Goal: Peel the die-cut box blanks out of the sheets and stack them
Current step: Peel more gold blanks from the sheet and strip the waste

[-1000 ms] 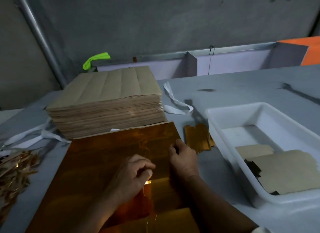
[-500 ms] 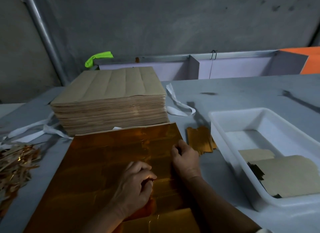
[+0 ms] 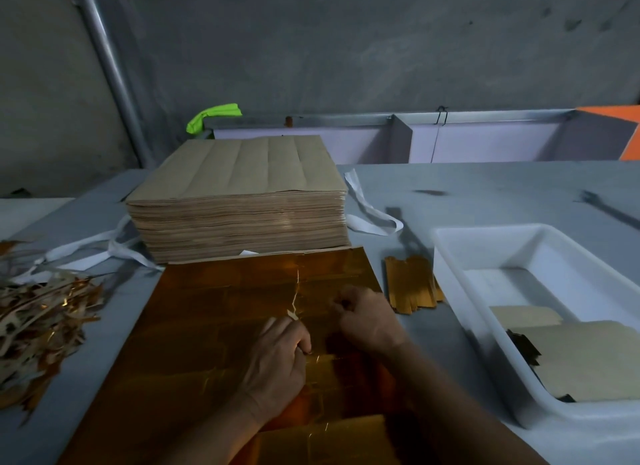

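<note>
The gold sheet lies flat, near you, just before the stack of sheets. Your left hand pinches a thin waste strip, likely to tear it along the cut. Your right hand bears on the sheet, fingers curled, to anchor it; whether it pinches anything is unclear. The peeled blanks sit just right of the sheet, within reach.

green rag | slanted metal pipe | looped white strap | orange panel
</note>
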{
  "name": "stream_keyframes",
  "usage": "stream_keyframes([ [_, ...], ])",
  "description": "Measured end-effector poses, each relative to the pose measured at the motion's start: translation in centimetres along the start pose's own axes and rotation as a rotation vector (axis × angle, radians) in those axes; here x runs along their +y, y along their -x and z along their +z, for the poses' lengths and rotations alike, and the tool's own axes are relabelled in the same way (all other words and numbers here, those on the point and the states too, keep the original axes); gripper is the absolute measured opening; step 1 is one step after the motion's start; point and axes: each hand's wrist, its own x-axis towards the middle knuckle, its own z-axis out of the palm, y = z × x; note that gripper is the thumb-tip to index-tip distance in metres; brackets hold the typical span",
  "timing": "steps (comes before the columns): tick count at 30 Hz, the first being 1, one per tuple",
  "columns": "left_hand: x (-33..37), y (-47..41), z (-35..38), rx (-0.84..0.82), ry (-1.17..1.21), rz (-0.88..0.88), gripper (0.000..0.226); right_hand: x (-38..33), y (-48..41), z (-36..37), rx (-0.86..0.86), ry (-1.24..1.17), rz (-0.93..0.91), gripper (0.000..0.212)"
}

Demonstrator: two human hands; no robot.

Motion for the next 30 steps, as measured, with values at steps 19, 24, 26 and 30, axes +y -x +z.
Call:
stream_keyframes([
  [19,-0.1,0.0,0.0,0.057,0.023,0.049,0.024,-1.6,2.2,-0.5,-0.383,0.178,-0.11,0.024],
  [24,-0.3,-0.1,0.0,0.031,0.065,0.067,0.04,-0.1,2.9,1.1,-0.164,0.228,-0.281,0.017],
  [26,-0.2,-0.1,-0.2,0.023,0.061,0.08,0.039,0.3,3.0,1.6,-0.1,0.233,-0.328,0.016],
  [30,-0.1,-0.1,-0.3,0.008,0.064,0.11,0.038,0.6,3.1,2.0,-0.05,0.217,-0.349,0.016],
])
